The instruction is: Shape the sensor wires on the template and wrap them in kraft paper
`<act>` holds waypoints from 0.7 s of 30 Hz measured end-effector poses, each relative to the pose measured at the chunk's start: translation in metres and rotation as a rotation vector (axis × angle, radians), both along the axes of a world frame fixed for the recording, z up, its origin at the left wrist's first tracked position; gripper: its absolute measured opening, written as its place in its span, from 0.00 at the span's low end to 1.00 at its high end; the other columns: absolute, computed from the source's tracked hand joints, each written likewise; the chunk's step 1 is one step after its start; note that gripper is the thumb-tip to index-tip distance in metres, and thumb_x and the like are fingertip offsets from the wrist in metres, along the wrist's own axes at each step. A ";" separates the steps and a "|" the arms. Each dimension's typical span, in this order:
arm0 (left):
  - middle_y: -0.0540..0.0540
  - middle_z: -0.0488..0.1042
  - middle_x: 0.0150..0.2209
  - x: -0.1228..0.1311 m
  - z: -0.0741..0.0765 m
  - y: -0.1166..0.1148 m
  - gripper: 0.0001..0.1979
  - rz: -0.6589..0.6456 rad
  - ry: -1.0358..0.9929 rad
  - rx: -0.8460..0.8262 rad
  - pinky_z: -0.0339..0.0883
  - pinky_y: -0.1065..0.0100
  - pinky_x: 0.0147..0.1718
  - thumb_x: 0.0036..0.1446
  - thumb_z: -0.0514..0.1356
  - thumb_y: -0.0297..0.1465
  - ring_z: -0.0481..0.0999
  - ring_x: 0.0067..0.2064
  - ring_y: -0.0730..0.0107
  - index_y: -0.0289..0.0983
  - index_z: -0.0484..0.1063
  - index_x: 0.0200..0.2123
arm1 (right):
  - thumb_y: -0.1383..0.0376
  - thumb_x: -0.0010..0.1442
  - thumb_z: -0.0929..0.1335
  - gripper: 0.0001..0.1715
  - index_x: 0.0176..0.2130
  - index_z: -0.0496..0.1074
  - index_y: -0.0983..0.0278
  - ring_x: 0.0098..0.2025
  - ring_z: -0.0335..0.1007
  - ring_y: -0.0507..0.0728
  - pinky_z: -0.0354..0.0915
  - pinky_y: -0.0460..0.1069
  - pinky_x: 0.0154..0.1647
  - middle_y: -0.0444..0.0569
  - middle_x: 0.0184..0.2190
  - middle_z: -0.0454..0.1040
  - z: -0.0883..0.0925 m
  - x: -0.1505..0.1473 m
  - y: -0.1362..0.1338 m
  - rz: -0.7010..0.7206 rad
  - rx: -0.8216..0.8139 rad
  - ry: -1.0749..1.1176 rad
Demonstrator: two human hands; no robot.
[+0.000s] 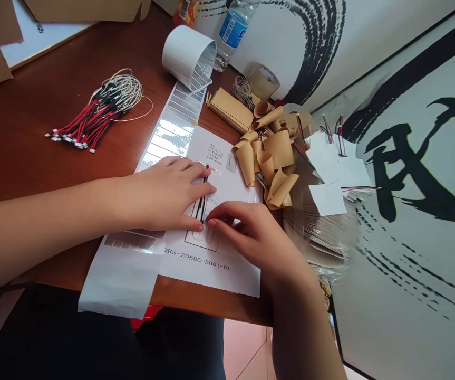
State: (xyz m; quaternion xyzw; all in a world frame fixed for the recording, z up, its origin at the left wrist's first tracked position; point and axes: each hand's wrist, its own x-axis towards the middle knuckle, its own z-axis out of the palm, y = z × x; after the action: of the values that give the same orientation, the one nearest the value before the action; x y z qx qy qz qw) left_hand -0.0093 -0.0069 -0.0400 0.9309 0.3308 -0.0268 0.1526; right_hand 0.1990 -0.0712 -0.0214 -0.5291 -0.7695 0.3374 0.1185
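Note:
A printed sheet (211,266) with a line drawing lies on the table in front of me. On it rests a thin red and black wire (203,203) with a thin pale lead looping near its lower end. My left hand (174,192) lies flat with fingers spread, its fingertips and thumb holding the wire down along the drawing. At the wire's lower end, my right hand (247,227) is closed, thumb and index finger pinching the thin pale lead. Under my left hand runs a long strip of clear-windowed labels (172,119), curling into a roll (185,55) at the back.
A bundle of red and black wires with white connectors (96,108) lies at the left. To the right are curled brown paper pieces (277,150), a brown stack (231,108) and packed white cards (340,169). A tape roll (264,82) and water bottle (233,31) stand behind.

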 end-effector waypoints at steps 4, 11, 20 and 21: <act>0.38 0.55 0.75 -0.001 0.000 -0.002 0.38 -0.008 0.001 0.018 0.47 0.48 0.68 0.63 0.59 0.53 0.53 0.73 0.42 0.44 0.61 0.71 | 0.63 0.68 0.66 0.09 0.38 0.76 0.62 0.36 0.74 0.54 0.68 0.49 0.38 0.45 0.35 0.79 -0.001 0.000 -0.001 -0.008 -0.035 -0.008; 0.38 0.54 0.75 -0.002 -0.002 -0.001 0.38 -0.008 -0.015 0.026 0.47 0.48 0.68 0.62 0.59 0.54 0.54 0.72 0.42 0.44 0.62 0.71 | 0.62 0.68 0.66 0.08 0.39 0.75 0.62 0.37 0.73 0.54 0.67 0.49 0.37 0.46 0.35 0.78 -0.001 0.000 0.000 -0.013 -0.086 -0.011; 0.38 0.55 0.74 -0.001 0.001 -0.001 0.38 -0.008 -0.012 -0.001 0.47 0.48 0.68 0.62 0.60 0.53 0.53 0.73 0.44 0.44 0.62 0.71 | 0.62 0.68 0.67 0.08 0.39 0.75 0.62 0.36 0.73 0.54 0.67 0.49 0.36 0.46 0.35 0.78 -0.002 0.001 0.000 -0.012 -0.084 0.002; 0.38 0.55 0.74 -0.001 0.001 -0.001 0.38 -0.006 -0.011 -0.003 0.47 0.48 0.68 0.62 0.60 0.53 0.53 0.73 0.44 0.44 0.62 0.71 | 0.62 0.68 0.67 0.08 0.39 0.75 0.62 0.36 0.73 0.54 0.67 0.49 0.36 0.46 0.35 0.78 -0.002 0.001 0.000 -0.011 -0.086 0.003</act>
State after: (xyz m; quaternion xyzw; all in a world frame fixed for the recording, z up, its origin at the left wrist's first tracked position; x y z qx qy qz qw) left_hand -0.0103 -0.0078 -0.0388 0.9319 0.3269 -0.0225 0.1556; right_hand 0.1998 -0.0708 -0.0234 -0.5373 -0.7513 0.3703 0.0988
